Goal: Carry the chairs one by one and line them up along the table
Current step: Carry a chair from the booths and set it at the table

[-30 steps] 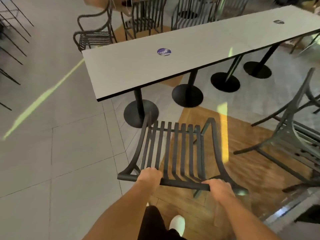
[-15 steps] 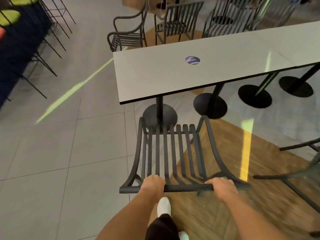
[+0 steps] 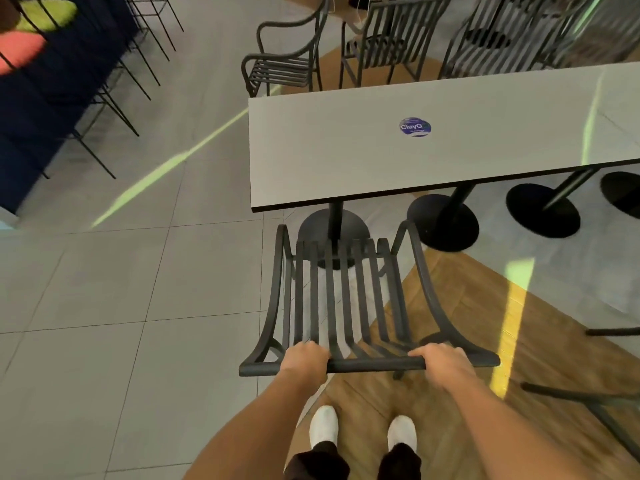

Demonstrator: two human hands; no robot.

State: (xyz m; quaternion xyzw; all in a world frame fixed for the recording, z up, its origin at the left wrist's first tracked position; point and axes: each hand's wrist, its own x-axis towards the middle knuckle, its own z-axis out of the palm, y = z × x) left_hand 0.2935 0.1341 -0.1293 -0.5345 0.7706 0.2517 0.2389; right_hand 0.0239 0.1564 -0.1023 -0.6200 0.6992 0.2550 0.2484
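A black slatted chair [image 3: 346, 292] is in front of me, its seat pointing at the near left end of the long grey table [image 3: 346, 161]. My left hand [image 3: 304, 358] grips the chair's top rail on the left. My right hand [image 3: 440, 362] grips the same rail on the right. The front edge of the seat lies just short of the table's edge, over the first round black table base [image 3: 311, 226]. I cannot tell whether the chair's legs touch the floor.
Three black chairs [image 3: 284, 64] [image 3: 384, 39] [image 3: 502, 36] stand behind the table's far side. Another chair's legs [image 3: 595, 396] reach in at the right. More round table bases [image 3: 446, 223] follow to the right. Wire-legged furniture [image 3: 104, 81] lines the far left. My white shoes [image 3: 323, 424] are below.
I have walked the chair closer to the table's left end, and it now faces the table squarely. The chair at the right has slid mostly out of view. Both hands kept their grip.
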